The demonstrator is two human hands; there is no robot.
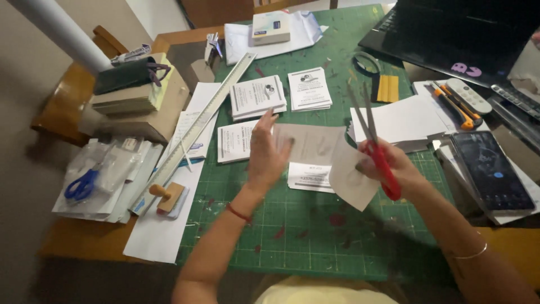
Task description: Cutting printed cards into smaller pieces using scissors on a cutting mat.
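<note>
The left hand (269, 155) was spread flat with its fingers apart against a grey sheet of paper (326, 155), steadying it above the green cutting mat (315, 236). The right hand (394, 169) gripped a pair of red-handled scissors (374, 141), blades pointing away toward the far side, and also pinched the right part of the same sheet. Under the paper lay a stack of printed cards (308, 177), with more card stacks (257, 97) farther off. A long metal ruler (208, 115) ran diagonally on the left, and a dark phone (490, 169) rested at the right.
</note>
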